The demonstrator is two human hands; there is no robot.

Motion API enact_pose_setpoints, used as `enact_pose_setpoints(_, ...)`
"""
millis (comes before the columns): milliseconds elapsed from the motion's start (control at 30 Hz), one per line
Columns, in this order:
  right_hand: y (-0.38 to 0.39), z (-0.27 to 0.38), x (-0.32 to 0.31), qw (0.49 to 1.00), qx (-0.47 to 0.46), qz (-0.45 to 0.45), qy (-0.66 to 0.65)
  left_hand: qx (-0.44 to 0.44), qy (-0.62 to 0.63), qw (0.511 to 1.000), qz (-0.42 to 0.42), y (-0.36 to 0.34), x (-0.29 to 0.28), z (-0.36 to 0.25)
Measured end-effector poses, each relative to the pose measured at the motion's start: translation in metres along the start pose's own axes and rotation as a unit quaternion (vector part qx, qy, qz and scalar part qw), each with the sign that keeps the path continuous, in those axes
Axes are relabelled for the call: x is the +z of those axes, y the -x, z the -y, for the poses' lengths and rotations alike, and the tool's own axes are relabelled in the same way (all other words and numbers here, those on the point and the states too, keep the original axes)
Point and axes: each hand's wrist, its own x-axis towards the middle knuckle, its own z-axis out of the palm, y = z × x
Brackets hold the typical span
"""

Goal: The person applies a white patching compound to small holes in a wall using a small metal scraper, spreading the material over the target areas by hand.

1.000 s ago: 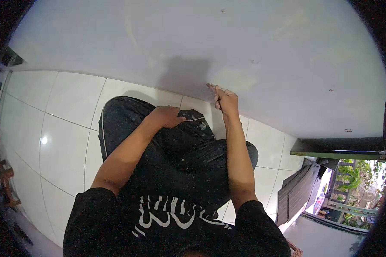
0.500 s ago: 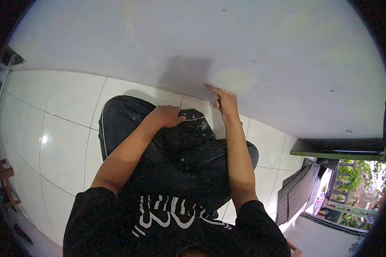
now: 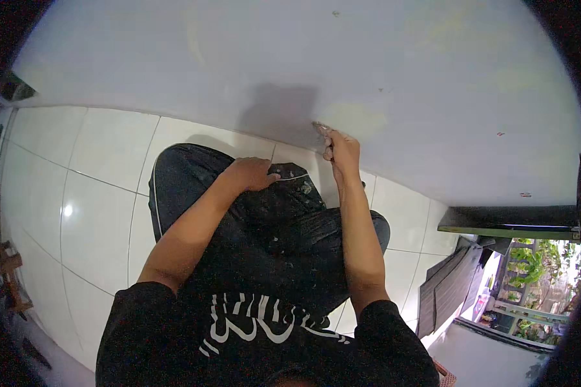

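My right hand (image 3: 344, 153) is raised at the low part of the pale grey wall (image 3: 432, 84), its fingers closed round a small, thin tool (image 3: 320, 127). The tool's tip is at the wall's surface; its exact kind is too small to make out, and the fingers cover most of it. Beside it on the wall is a pale yellowish patch (image 3: 355, 121). Resting on my black, paint-spotted trousers (image 3: 284, 238), my left hand (image 3: 252, 174) lies with the thumb apart and holds nothing.
White floor tiles (image 3: 97, 200) surround my crossed legs and meet the wall. Small marks (image 3: 336, 14) dot the wall. To the right are a dark ledge (image 3: 510, 219), a grey hanging sheet (image 3: 448, 290) and an opening with plants (image 3: 529, 271). A brown wooden object (image 3: 6, 271) stands far left.
My right hand and the tool have shifted slightly to the right along the wall. My left hand stays on my leg.
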Motion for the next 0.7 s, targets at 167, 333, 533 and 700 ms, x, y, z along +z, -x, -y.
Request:
enact_pose_setpoints(167, 0.001, 0.002, -0.004, 1.000, -0.007, 0.002, 0.018, 0.001, -0.015, 1.000, -0.002, -0.005, 0.005, 0.002)
enact_pose_setpoints(333, 0.010, 0.014, 0.009, 1.000, -0.013, -0.010, -0.001, 0.010, -0.016, 1.000, 0.000, -0.003, 0.006, 0.008)
enact_pose_setpoints(533, 0.003, 0.005, 0.003, 1.000, 0.000, 0.001, 0.019, 0.010, -0.022, 1.000, 0.001, -0.004, 0.005, 0.005)
enact_pose_setpoints(700, -0.003, 0.001, -0.002, 0.997, 0.018, -0.004, 0.076, 0.022, -0.020, 0.999, 0.015, -0.007, 0.006, 0.003)
